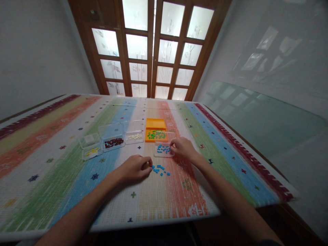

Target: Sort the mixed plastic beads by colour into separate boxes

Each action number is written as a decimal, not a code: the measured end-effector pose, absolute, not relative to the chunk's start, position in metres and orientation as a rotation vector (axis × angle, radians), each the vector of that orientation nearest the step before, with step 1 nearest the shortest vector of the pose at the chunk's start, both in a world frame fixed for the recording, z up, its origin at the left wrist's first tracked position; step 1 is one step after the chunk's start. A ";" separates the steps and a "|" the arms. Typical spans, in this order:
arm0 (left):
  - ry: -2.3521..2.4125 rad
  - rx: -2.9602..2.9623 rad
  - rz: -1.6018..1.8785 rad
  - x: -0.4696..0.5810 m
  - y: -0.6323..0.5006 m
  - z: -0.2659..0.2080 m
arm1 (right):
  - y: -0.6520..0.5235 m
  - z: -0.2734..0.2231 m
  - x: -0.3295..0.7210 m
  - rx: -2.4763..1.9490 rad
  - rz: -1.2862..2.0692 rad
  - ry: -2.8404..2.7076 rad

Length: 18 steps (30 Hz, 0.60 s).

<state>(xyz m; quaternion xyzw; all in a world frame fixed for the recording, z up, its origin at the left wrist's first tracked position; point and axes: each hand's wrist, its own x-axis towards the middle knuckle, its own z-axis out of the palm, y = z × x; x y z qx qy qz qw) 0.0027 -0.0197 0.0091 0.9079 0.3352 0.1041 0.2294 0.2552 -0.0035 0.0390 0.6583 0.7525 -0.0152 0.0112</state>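
My left hand (pixel 137 168) rests low over the cloth with its fingers curled together. Its fingertips are at the edge of a loose group of small blue pieces (pixel 159 167); whether one is pinched between them is hidden. My right hand (pixel 183 149) is closed at the right edge of a clear plastic box (pixel 156 154), thumb and finger gripping that side. More blue pieces (pixel 162 149) lie inside this box, whose clear lid stands open behind. Just beyond it, an open orange box (pixel 156 123) holds small green pieces (pixel 153 135).
To the left stand open clear boxes with cream pieces (pixel 134 136), dark red-brown pieces (pixel 114 142) and yellow pieces (pixel 92 151). A striped, patterned cloth (pixel 77 171) covers the table. Its front edge is close to me; a glass-paned wooden door (pixel 153 78) is beyond the far edge.
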 end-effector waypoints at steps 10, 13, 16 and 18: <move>0.920 2.470 0.294 -0.001 -0.017 0.009 | -0.006 0.043 0.262 2.035 -0.118 2.431; 0.951 2.465 0.320 -0.004 -0.013 0.007 | -0.009 0.048 0.269 2.095 -0.150 2.524; 0.970 2.458 0.319 -0.005 -0.011 0.005 | -0.017 0.053 0.269 2.054 -0.202 2.658; 0.976 2.455 0.314 -0.005 -0.011 0.005 | -0.025 0.054 0.262 1.969 -0.274 2.743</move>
